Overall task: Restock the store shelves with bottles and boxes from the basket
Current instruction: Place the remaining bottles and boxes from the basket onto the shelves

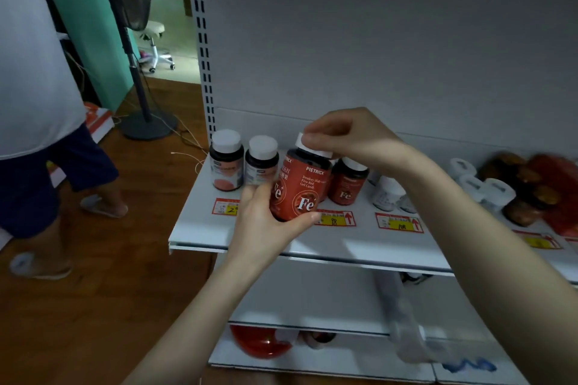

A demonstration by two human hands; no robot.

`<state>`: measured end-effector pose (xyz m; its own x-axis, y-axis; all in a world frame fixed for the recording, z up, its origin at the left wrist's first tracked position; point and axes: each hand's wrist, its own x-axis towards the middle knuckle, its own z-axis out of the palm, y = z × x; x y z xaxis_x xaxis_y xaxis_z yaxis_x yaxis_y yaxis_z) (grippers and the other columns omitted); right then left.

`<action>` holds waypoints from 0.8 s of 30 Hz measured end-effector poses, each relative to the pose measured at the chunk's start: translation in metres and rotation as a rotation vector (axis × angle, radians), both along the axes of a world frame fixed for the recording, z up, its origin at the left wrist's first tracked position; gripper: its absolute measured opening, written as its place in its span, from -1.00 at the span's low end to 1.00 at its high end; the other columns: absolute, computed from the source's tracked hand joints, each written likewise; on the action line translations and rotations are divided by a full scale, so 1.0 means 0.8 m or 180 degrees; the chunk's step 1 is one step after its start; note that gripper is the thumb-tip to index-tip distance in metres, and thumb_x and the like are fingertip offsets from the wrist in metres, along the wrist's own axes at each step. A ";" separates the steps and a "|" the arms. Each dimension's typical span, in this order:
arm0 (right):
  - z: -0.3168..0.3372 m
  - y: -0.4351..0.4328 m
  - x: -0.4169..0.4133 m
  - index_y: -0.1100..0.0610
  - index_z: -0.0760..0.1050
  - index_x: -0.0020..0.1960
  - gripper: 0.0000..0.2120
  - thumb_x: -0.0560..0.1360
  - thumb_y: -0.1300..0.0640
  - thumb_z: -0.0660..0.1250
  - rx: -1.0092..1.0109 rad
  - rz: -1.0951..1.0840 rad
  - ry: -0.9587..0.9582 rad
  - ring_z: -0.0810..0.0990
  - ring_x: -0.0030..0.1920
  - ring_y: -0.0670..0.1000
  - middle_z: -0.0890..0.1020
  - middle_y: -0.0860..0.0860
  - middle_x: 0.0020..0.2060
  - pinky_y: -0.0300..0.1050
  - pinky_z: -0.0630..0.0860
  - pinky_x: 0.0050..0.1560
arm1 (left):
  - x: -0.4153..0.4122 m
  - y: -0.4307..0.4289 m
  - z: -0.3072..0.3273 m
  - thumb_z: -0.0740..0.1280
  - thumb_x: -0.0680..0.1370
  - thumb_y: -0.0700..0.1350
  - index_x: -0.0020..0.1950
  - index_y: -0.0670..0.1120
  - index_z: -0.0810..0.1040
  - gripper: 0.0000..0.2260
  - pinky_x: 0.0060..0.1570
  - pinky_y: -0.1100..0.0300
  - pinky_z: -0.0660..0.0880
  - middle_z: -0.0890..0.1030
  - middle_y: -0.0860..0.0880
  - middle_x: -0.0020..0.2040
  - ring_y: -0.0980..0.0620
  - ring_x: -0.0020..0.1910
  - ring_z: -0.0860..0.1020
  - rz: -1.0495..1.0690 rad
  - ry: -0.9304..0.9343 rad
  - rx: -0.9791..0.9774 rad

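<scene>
Red bottle (pixel 301 189), "Fe" label, white cap: over the front half of the shelf (pixel 312 244), slightly tilted; base contact with the shelf cannot be told. Left hand (pixel 266 222) grips the lower body, fingers and thumb curled round it. Right hand (pixel 347 137) pinches the cap from above. Behind it on the shelf stands a second red bottle (pixel 347 187). At the shelf's left end, two dark bottles (pixel 225 162), upright. Price tags (pixel 336 218) lie along the shelf's front.
</scene>
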<state>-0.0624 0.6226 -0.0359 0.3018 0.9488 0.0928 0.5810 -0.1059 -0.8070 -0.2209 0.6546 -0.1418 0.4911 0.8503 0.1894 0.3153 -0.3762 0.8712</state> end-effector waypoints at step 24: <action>0.003 0.047 0.112 0.27 0.51 0.19 -0.71 0.49 0.21 0.33 0.1325 -0.0791 -0.1169 0.41 0.31 0.10 0.50 0.18 0.23 -0.25 0.29 0.23 | 0.060 -0.021 -0.144 -0.01 0.59 0.13 0.08 -0.27 0.55 -0.46 0.20 -0.03 0.26 0.59 -0.25 0.06 -0.20 0.13 0.50 -0.0564 0.1788 0.1474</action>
<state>0.0274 0.6601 -0.0336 0.3876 0.7157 0.5810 0.8276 0.0074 -0.5613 -0.1730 0.6377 -0.2570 0.7415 0.6438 0.1890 0.5667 -0.7518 0.3371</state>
